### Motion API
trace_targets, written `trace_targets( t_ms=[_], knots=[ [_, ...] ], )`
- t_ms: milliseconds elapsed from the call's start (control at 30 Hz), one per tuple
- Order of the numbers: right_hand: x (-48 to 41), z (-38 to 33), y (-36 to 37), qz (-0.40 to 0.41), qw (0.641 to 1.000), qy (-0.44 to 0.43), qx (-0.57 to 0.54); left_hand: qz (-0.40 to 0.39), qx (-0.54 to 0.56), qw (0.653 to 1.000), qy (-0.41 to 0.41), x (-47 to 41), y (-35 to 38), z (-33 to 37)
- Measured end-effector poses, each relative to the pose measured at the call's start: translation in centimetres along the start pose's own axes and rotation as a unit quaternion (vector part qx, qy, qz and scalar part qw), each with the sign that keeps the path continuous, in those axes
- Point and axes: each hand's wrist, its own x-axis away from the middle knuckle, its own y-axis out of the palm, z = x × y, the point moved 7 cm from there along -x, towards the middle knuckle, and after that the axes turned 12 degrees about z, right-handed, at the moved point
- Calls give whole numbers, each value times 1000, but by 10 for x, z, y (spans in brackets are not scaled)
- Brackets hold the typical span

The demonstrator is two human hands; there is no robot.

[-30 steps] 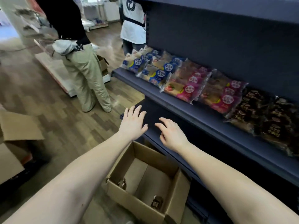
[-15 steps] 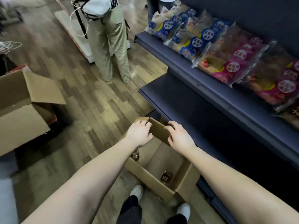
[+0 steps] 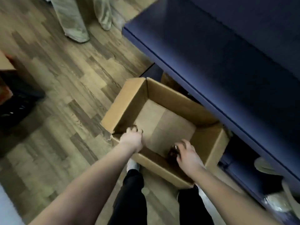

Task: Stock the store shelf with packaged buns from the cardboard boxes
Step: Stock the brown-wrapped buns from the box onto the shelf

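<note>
An open cardboard box (image 3: 129,101) stands on the wood floor against the dark blue store shelf (image 3: 211,62). Only two small packaged buns are visible in it. My left hand (image 3: 133,139) reaches into the near left corner, and its curled fingers close on a small pack (image 3: 135,126) that is mostly hidden. At the near right side of the box, my right hand (image 3: 189,157) curls its fingers and thumb round a dark packaged bun (image 3: 172,151). The shelf board in view shows no buns.
Another person's legs in light trousers (image 3: 73,18) stand on the floor at the top. A second cardboard box (image 3: 4,62) and a dark crate (image 3: 17,103) sit at the left. My own legs (image 3: 129,192) are just below the box. Pale bagged goods (image 3: 266,166) lie under the shelf.
My view has tipped down from the stocked shelf to the box. Both hands have dropped from the box's far rim to the two packs inside it.
</note>
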Motion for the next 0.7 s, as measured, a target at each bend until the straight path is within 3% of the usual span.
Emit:
trace_targets(
  t_ms=[233, 467, 700],
  knots=[
    [-64, 22, 120, -65, 996, 59, 10, -58, -97, 994, 6, -112, 77, -25],
    [-112, 73, 170, -96, 986, 134, 30, -96, -194, 976, 26, -184, 128, -36],
    [-110, 98, 211, -173, 968, 180, 16, -139, -311, 938, 59, -195, 157, -35]
  ],
)
